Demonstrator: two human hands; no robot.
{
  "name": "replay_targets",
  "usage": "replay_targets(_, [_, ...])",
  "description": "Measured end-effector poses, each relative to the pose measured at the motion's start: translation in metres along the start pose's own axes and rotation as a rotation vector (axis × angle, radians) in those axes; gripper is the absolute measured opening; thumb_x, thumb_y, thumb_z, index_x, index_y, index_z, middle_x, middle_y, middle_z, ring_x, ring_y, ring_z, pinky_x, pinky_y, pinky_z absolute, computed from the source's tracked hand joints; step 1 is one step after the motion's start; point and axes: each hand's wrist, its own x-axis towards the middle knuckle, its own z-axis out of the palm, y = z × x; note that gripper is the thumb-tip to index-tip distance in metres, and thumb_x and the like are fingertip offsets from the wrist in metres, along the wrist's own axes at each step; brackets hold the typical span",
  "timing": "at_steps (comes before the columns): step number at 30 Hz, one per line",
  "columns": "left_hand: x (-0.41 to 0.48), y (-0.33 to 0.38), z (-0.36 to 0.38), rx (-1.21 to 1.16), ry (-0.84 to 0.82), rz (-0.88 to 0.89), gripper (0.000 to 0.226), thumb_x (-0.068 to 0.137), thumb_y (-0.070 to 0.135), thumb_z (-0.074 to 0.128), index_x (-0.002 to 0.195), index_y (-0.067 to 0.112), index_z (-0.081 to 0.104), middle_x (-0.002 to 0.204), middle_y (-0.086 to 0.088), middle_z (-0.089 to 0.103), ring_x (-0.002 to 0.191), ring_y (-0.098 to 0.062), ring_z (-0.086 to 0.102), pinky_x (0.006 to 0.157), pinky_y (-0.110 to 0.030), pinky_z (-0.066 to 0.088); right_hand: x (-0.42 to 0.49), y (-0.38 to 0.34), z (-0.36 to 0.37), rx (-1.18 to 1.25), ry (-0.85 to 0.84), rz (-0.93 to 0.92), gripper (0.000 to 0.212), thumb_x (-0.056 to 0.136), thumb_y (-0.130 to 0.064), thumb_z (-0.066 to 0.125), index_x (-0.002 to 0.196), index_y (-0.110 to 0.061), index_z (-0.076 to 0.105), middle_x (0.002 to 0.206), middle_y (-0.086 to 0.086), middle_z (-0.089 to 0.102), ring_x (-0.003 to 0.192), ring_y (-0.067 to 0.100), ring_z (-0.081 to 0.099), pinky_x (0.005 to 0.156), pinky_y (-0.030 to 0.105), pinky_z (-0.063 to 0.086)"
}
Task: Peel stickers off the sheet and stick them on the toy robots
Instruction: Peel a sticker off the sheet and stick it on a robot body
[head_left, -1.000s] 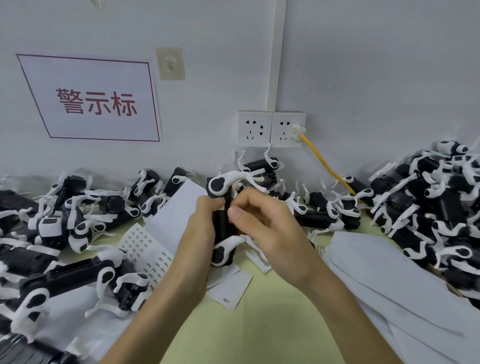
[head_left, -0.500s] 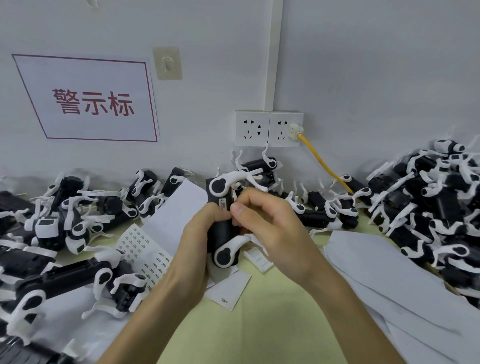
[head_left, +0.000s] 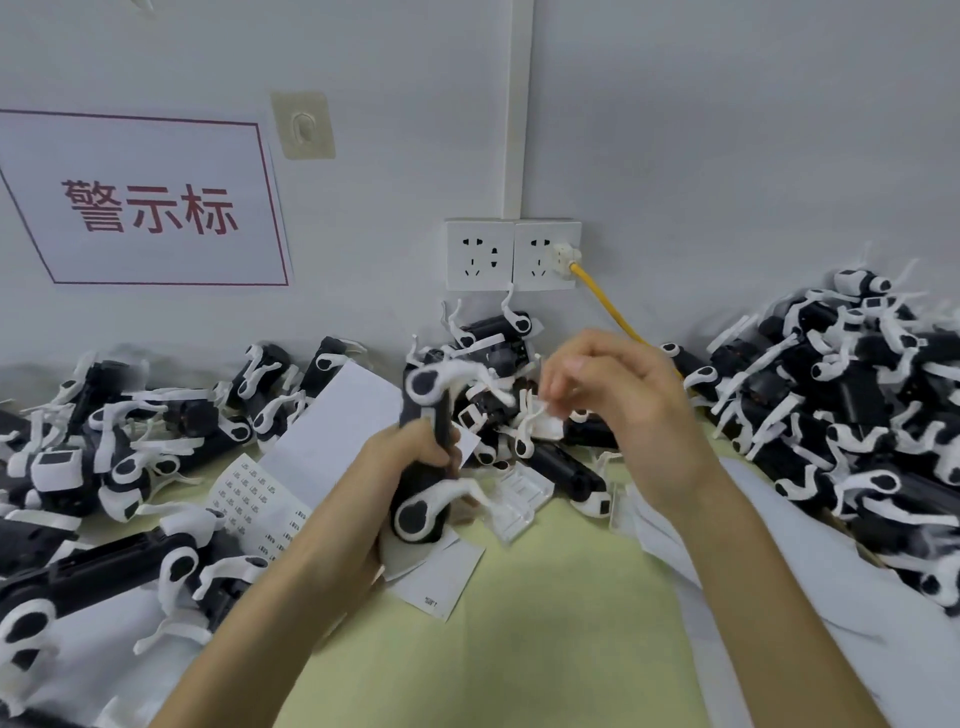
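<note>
My left hand (head_left: 397, 470) grips a black toy robot (head_left: 423, 415) with white legs, held upright over the yellow-green table. My right hand (head_left: 623, 402) hovers up and to the right of it, apart from it. Its fingers are loosely curled and blurred, and nothing shows plainly between them. A sticker sheet (head_left: 249, 493) printed with several small labels lies left of my left wrist. A smaller backing piece (head_left: 441, 582) with one label lies just below the held robot.
Piles of black-and-white toy robots fill the left (head_left: 104, 441), the back by the wall (head_left: 493, 338) and the right (head_left: 857, 395). A clear plastic piece (head_left: 514, 499) lies by the held robot. White sheets (head_left: 883, 613) cover the right side. A yellow cable (head_left: 602, 296) runs from the wall socket.
My right hand has left the robot's body, where its fingers were pressing, and moved up and to the right. My left hand keeps its grip on the robot.
</note>
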Motion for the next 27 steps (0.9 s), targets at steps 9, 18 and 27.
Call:
replay_targets(9, [0.016, -0.019, -0.009, 0.396, -0.193, -0.036, 0.054, 0.076, 0.048, 0.079, 0.107, 0.004, 0.071, 0.094, -0.024, 0.068, 0.086, -0.027, 0.066, 0.078, -0.035, 0.048, -0.006, 0.018, -0.015, -0.236, -0.588, 0.422, 0.029, 0.096, -0.031, 0.064, 0.124, -0.024, 0.067, 0.123, 0.002, 0.068, 0.107, 0.005, 0.061, 0.089, 0.032, 0.051])
replay_targets(18, [0.025, -0.008, -0.066, 0.534, 0.36, 0.09, 0.055, 0.072, 0.062, 0.064, 0.12, 0.035, 0.065, 0.119, 0.009, 0.072, 0.115, -0.016, 0.066, 0.103, -0.046, 0.05, -0.01, 0.021, -0.08, 0.375, 0.225, 0.339, 0.023, 0.079, -0.042, 0.069, 0.076, -0.022, 0.078, 0.093, 0.008, 0.07, 0.07, 0.019, 0.071, 0.082, 0.045, 0.059])
replay_targets(27, [0.038, -0.028, -0.121, 1.057, 0.493, -0.187, 0.084, 0.094, 0.04, 0.071, 0.158, 0.011, 0.025, 0.152, -0.013, 0.047, 0.132, -0.032, 0.052, 0.103, -0.043, 0.043, -0.011, 0.027, -0.12, 0.693, 0.619, 0.127, 0.042, 0.103, -0.037, 0.046, 0.136, -0.015, 0.057, 0.128, 0.006, 0.071, 0.113, 0.024, 0.071, 0.093, 0.036, 0.054])
